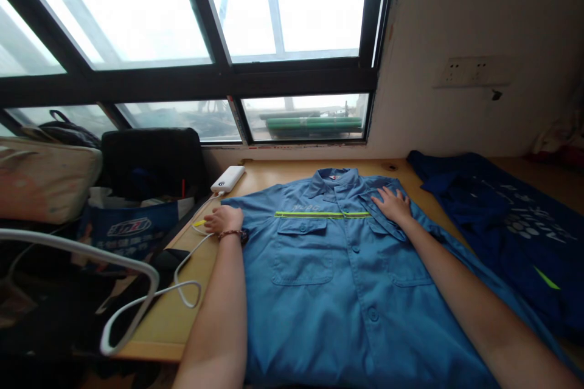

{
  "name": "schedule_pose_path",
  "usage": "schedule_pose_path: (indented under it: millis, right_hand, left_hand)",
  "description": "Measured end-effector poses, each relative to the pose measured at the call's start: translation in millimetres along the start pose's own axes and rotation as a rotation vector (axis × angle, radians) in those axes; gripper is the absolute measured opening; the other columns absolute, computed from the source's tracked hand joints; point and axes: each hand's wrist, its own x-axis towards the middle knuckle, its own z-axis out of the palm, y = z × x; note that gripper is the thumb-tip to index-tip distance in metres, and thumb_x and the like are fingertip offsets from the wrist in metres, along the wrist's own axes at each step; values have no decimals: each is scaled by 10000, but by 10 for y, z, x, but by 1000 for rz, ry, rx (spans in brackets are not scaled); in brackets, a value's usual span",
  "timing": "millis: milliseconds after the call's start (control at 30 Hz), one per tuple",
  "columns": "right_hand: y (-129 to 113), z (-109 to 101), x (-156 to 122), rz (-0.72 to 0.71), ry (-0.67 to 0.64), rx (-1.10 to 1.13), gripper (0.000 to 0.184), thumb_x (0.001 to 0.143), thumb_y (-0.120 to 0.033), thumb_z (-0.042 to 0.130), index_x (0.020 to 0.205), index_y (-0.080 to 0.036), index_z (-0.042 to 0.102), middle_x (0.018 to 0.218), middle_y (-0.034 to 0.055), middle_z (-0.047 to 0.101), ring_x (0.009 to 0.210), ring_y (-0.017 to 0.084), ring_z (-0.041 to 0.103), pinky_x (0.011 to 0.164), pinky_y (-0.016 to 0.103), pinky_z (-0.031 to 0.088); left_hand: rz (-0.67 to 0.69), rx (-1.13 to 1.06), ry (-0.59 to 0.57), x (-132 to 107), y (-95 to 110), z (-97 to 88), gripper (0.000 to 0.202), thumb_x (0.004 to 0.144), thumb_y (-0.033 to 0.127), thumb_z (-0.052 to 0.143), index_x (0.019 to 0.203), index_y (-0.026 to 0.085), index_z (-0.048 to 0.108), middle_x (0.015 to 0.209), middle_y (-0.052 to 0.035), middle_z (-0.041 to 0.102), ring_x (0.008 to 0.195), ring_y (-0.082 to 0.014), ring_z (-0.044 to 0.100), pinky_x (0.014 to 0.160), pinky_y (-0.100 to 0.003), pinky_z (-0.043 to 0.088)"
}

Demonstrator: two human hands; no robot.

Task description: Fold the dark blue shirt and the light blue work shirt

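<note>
A blue button-up work shirt (pixel 303 255) with a yellow-green stripe across the chest lies front up, its collar toward the window. At its left sleeve, my left hand (pixel 223 219) is closed with curled fingers on the cloth; a small yellow strip pokes out beyond the fingertips. My right hand (pixel 393 204) rests on the shirt's right shoulder area, fingers spread, pressing on folded cloth there. The right sleeve is partly hidden by my forearm.
A white power bank (pixel 228 179) with a white cable (pixel 187 282) lies on the wooden table (pixel 159 331) near my left hand. Dark blue printed clothing (pixel 497 213) is at the right. Left of the table are a blue-and-white bag (pixel 132 228) and a white curved bar (pixel 91 247).
</note>
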Motion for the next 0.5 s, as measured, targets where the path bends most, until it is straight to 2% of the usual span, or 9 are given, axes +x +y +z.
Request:
schedule_pose_path:
  millis: [100, 167, 233, 300, 367, 433, 500]
  right_hand:
    - [-2, 3, -2, -6, -1, 8, 603, 802, -619, 177, 1302, -317, 327, 1400, 3, 247, 1226, 336, 211, 951, 545, 184]
    - [5, 7, 0, -13, 6, 13, 603, 801, -620, 180, 1300, -316, 329, 1397, 4, 254, 1222, 337, 214, 946, 545, 188]
    - [11, 13, 5, -15, 15, 21, 601, 799, -621, 183, 1294, -317, 340, 1393, -2, 263, 1219, 338, 216, 945, 544, 190]
    - [15, 21, 10, -10, 17, 23, 599, 798, -621, 184, 1289, -319, 347, 1391, -8, 266, 1217, 338, 216, 944, 542, 191]
    - [15, 28, 15, -3, 9, 16, 597, 799, -618, 186, 1289, -318, 348, 1393, -10, 261, 1217, 337, 212, 944, 539, 192]
    - [13, 32, 18, 0, 2, 7, 600, 798, -618, 185, 1293, -316, 343, 1395, -9, 256, 1218, 336, 207, 943, 538, 192]
    - [10, 34, 20, -2, 6, 5, 605, 798, -620, 179, 1293, -314, 342, 1395, -7, 256, 1218, 336, 206, 942, 538, 191]
  left_hand:
    - [-197, -16, 41, 82, -69, 10, 544, 696, 364, 481, 1139, 51, 439, 1216, -290, 394, 1122, -452, 342, 791, -639, 297]
    - [-240, -25, 23, 130, -85, 34, 564, 673, 381, 511, 1121, 42, 462, 1214, -298, 403, 1114, -453, 359, 786, -617, 324]
    - [-228, -59, -33, 174, -88, 48, 543, 670, 326, 522, 1123, 32, 462, 1166, -288, 462, 1069, -423, 431, 765, -565, 378]
    - [-182, -93, -59, 199, -64, 33, 503, 690, 237, 491, 1139, 16, 441, 1090, -271, 527, 1003, -385, 504, 741, -511, 422]
    - [-108, -91, -18, 192, 4, -30, 468, 710, 183, 455, 1146, 13, 431, 1033, -258, 562, 961, -363, 540, 735, -484, 438]
    - [11, -82, 27, 145, 121, -145, 432, 724, 199, 457, 1124, 37, 458, 1008, -244, 575, 961, -358, 543, 747, -476, 438]
    - [170, -154, -13, 58, 265, -299, 395, 722, 262, 500, 1068, 74, 508, 985, -208, 592, 967, -338, 543, 769, -455, 439]
